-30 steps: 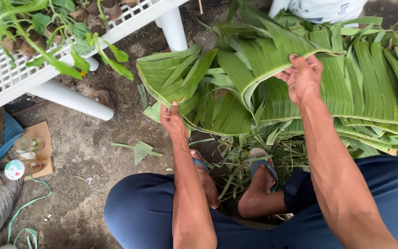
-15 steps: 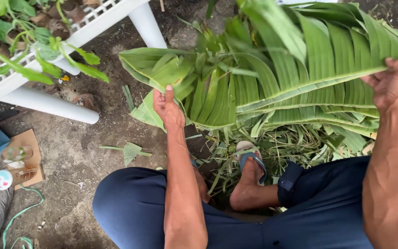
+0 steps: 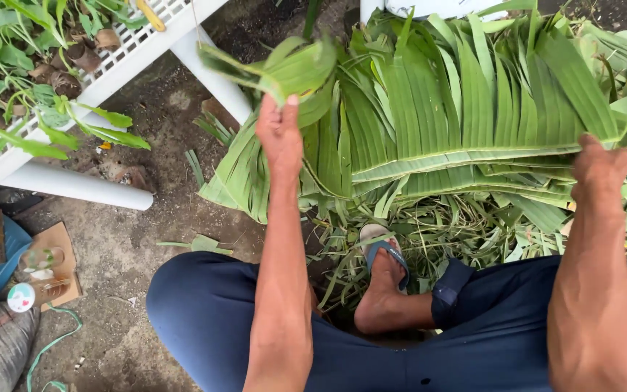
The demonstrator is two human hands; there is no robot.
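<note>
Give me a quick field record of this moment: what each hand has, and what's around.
left hand: grip shut on the folded end of the banana leaf, lifted up
right hand: grip shut on the leaf's other end, by the midrib
leaf state: large, green, split into strips, spread between both hands
below leaf: pile of leaf scraps on the ground
foot: in a blue sandal, legs crossed
left side: white slatted bench with potted seedlings
ground: cardboard piece
</note>
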